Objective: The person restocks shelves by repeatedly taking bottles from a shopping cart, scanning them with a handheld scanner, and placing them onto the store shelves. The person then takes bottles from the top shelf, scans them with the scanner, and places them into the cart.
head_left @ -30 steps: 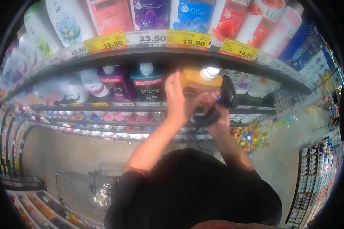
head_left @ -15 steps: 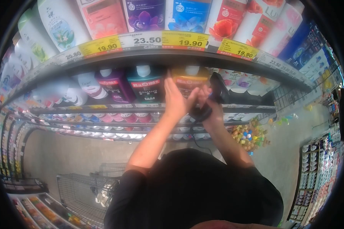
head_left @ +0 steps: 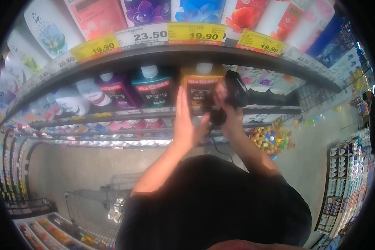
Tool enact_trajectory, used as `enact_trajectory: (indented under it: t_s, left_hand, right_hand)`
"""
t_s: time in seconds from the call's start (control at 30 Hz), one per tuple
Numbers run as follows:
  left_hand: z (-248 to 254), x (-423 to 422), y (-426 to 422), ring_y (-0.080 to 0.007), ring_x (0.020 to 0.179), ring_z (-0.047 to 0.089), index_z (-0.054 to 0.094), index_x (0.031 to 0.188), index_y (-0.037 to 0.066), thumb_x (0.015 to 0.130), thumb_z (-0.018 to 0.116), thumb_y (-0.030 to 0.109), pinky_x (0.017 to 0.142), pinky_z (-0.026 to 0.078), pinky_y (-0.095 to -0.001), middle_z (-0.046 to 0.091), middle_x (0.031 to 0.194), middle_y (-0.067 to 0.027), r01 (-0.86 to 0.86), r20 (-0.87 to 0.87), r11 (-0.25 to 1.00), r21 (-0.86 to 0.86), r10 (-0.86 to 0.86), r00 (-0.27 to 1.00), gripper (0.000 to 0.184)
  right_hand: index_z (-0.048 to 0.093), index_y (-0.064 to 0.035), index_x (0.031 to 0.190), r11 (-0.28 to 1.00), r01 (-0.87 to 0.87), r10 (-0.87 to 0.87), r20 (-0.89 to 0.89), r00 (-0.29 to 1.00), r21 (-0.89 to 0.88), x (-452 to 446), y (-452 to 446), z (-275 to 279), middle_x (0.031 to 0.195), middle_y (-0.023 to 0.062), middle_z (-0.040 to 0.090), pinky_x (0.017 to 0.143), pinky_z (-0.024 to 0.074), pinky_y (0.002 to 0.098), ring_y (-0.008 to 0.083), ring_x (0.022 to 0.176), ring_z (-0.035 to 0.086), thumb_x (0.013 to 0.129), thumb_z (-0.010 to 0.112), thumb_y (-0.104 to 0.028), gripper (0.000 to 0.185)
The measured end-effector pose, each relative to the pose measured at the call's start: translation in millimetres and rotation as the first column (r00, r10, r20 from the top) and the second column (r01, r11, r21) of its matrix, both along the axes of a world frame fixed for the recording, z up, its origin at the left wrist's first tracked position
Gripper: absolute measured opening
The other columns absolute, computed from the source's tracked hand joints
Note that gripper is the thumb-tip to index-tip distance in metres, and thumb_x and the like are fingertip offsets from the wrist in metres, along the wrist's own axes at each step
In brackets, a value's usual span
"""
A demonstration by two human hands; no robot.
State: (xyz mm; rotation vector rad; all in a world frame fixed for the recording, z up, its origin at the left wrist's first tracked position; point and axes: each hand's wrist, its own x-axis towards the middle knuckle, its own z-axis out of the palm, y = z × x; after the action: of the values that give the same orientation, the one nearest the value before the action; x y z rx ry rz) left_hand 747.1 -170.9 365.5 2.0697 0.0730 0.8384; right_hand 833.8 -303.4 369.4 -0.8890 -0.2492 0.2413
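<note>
An amber pump bottle with a white top stands upright on the second shelf, right of a teal bottle and a purple bottle. My left hand is at the amber bottle's lower left side, fingers stretched upward and thumb apart, holding nothing. My right hand is wrapped round a black handheld device, which has a cable hanging down. The device is beside the amber bottle's right edge and hides part of my right fingers.
Above, a shelf edge with price tags juts out under a row of bottles. A wire cart stands at the lower left. Round yellowish items hang or sit right of my right arm.
The amber bottle has gone from tilted to upright, further left on the shelf. My left hand has lowered and its fingers have opened away from it. The black device has moved slightly left.
</note>
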Motion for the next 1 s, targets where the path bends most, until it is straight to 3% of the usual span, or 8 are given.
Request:
enact_trajectory:
  t_s: [0.17, 0.27, 0.47, 0.57, 0.8, 0.9, 1.0]
  left_hand:
    - [0.7, -3.0, 8.1, -0.0382, 0.141, 0.038, 0.022, 0.153, 0.000, 0.082, 0.072, 0.009, 0.114, 0.036, -0.0422, 0.026, 0.157, -0.0253, 0.003, -0.002, 0.999, -0.043, -0.003, 1.000, 0.087]
    - [1.1, -5.1, 11.6, -0.0390, 0.143, 0.035, 0.030, 0.150, 0.001, 0.084, 0.073, 0.016, 0.114, 0.034, -0.0434, 0.024, 0.158, -0.0269, 0.006, 0.007, 0.998, -0.069, -0.005, 1.000, 0.080]
    - [5.7, -7.8, 12.1, -0.0422, 0.145, 0.029, 0.029, 0.151, 0.005, 0.083, 0.075, 0.019, 0.115, 0.031, -0.0469, 0.019, 0.159, -0.0290, 0.066, -0.016, 0.996, -0.053, -0.067, 0.998, 0.083]
    - [6.2, -5.5, 14.2, -0.0413, 0.146, 0.028, 0.027, 0.152, 0.007, 0.081, 0.077, 0.018, 0.115, 0.032, -0.0472, 0.015, 0.160, -0.0285, 0.077, -0.040, 0.995, -0.058, -0.079, 0.996, 0.087]
    - [13.8, -6.0, 1.9, -0.0415, 0.146, 0.028, 0.026, 0.152, 0.009, 0.079, 0.078, 0.020, 0.113, 0.035, -0.0473, 0.013, 0.160, -0.0282, 0.011, -0.130, 0.998, -0.061, -0.019, 0.991, 0.089]
    - [11.6, -7.3, 0.2, -0.0415, 0.144, 0.030, 0.030, 0.149, 0.006, 0.080, 0.077, 0.022, 0.114, 0.033, -0.0478, 0.019, 0.158, -0.0271, 0.030, -0.067, 0.995, -0.092, -0.036, 0.997, 0.085]
    - [13.1, -17.2, 4.8, -0.0406, 0.142, 0.031, 0.035, 0.146, 0.003, 0.081, 0.075, 0.021, 0.115, 0.029, -0.0483, 0.026, 0.154, -0.0252, -0.043, 0.043, 0.999, -0.015, 0.043, 0.998, 0.079]
  right_hand:
    - [0.040, -0.0002, 0.145, 0.991, -0.055, 0.056, 0.002, 0.998, -0.126, 5.8, 7.1, -6.0, 0.146, 0.0109, 0.047, 0.115, 0.0348, 0.0321, 0.0187, 0.135, 0.046, 0.094, 0.054, 0.003, 0.052]
    - [0.039, -0.0007, 0.146, 0.995, -0.079, 0.080, 0.017, 0.997, -0.066, 11.5, 13.5, -15.2, 0.147, 0.0108, 0.046, 0.115, 0.0340, 0.0317, 0.0180, 0.136, 0.045, 0.095, 0.053, 0.003, 0.053]
    - [0.037, -0.0002, 0.147, 0.993, -0.115, 0.115, -0.001, 0.993, 0.007, 8.7, 15.0, -17.3, 0.150, 0.0116, 0.043, 0.117, 0.0317, 0.0310, 0.0185, 0.139, 0.042, 0.094, 0.051, 0.004, 0.054]
    - [0.035, 0.0003, 0.148, 0.991, -0.119, 0.121, 0.016, 0.993, -0.067, 6.7, 14.0, -10.6, 0.150, 0.0118, 0.043, 0.117, 0.0308, 0.0317, 0.0192, 0.139, 0.041, 0.095, 0.052, 0.003, 0.056]
    - [0.036, 0.0016, 0.148, 0.992, -0.117, 0.119, 0.049, 0.992, -0.036, 1.0, 14.6, -3.5, 0.151, 0.0123, 0.043, 0.117, 0.0309, 0.0328, 0.0204, 0.140, 0.040, 0.096, 0.056, -0.002, 0.055]
    - [0.035, 0.0010, 0.148, 0.992, -0.122, 0.123, 0.046, 0.991, -0.036, 4.5, 13.3, -7.7, 0.151, 0.0124, 0.042, 0.117, 0.0306, 0.0333, 0.0203, 0.142, 0.038, 0.096, 0.057, -0.002, 0.056]
    - [0.035, -0.0001, 0.148, 0.994, -0.093, 0.096, 0.044, 0.994, -0.049, 2.4, 13.4, -5.8, 0.152, 0.0127, 0.040, 0.118, 0.0301, 0.0334, 0.0205, 0.143, 0.036, 0.096, 0.057, 0.000, 0.057]
